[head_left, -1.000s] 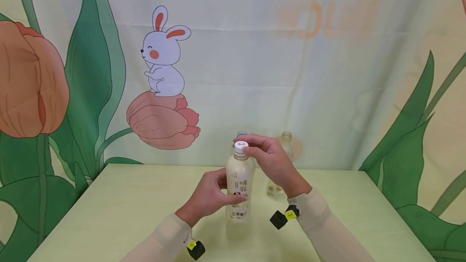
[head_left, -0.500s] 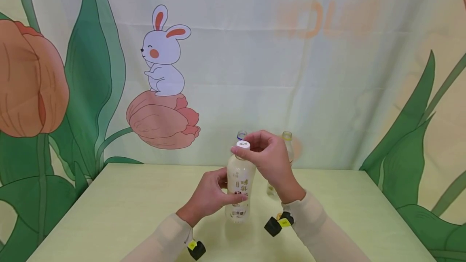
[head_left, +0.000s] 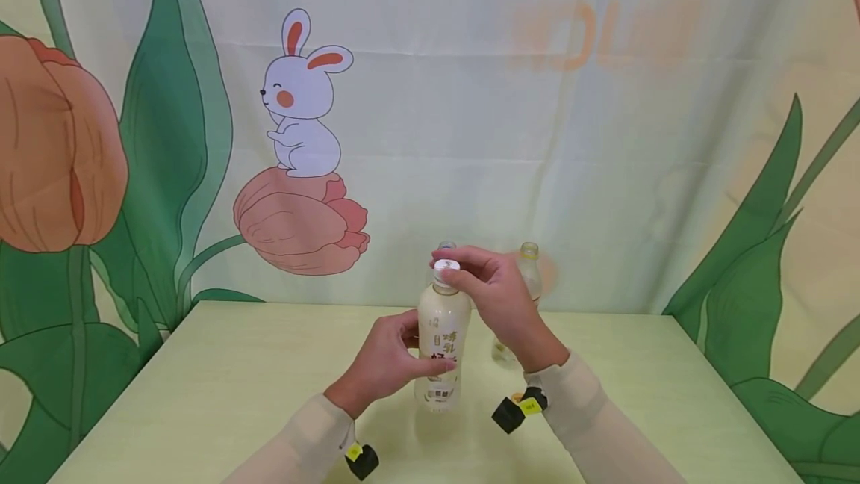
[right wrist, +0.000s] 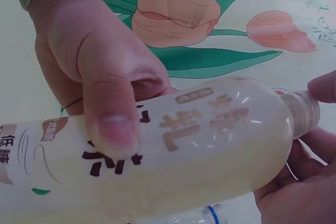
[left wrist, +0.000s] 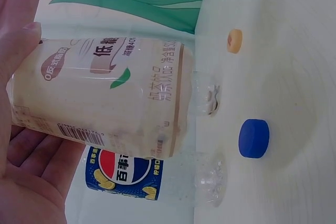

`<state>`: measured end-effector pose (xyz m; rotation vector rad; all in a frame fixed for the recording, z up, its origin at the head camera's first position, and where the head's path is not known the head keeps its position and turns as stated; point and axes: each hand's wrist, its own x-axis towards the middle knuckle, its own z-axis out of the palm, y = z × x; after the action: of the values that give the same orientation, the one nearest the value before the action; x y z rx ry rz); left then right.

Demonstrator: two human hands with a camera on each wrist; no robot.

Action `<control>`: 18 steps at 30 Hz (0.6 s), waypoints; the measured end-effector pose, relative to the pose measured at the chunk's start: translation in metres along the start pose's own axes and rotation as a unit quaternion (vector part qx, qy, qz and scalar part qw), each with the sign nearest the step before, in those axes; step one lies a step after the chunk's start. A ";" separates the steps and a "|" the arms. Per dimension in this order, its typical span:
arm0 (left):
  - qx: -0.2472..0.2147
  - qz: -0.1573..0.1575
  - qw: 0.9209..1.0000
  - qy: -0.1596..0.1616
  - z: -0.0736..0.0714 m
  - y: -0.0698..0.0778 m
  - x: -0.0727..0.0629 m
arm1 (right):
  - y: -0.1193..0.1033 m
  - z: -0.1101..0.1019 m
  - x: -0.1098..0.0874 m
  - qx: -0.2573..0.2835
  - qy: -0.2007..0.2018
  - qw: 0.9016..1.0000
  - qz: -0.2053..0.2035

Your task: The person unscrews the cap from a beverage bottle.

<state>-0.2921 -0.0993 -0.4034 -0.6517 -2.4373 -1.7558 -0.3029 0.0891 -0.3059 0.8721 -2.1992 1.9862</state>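
Observation:
A bottle of pale milky drink (head_left: 443, 320), with printed Chinese lettering, is held upright in the middle of the head view. My left hand (head_left: 383, 357) grips its lower body, thumb across the front. In the left wrist view the bottle's base hangs above the table. My right hand (head_left: 497, 293) is at the top, pinching the white cap (head_left: 446, 266) between thumb and fingers. The right wrist view shows that thumb on the cap's side, with fingers curled beneath the neck. The cap sits on the bottle's mouth.
Behind stand two uncapped clear bottles, one with a Pepsi label (left wrist: 125, 169) and one with a yellow neck ring (head_left: 529, 264). A blue cap (left wrist: 254, 138) and an orange cap (left wrist: 234, 41) lie on the table (head_left: 235, 387). A printed curtain (head_left: 430, 110) hangs at the back.
My right hand twists at the cap: half a second ago its thumb reached across to the left, now it has swung back right. The left hand stays in place on the bottle.

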 end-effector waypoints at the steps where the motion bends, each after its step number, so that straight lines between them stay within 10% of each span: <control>1: 0.000 0.000 1.000 0.000 0.000 0.000 0.000 | 0.000 0.000 0.000 0.002 -0.008 1.000 0.002; 7: 0.002 -0.002 1.000 0.002 -0.001 0.000 -0.001 | 0.001 0.001 0.000 -0.007 -0.018 1.000 0.002; 18: 0.004 -0.006 1.000 0.004 0.001 0.000 0.001 | -0.002 0.004 -0.001 -0.064 0.103 0.992 0.028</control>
<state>-0.2923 -0.0980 -0.4031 -0.6300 -2.4476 -1.7476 -0.3001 0.0853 -0.3049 0.5688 -2.2237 1.8397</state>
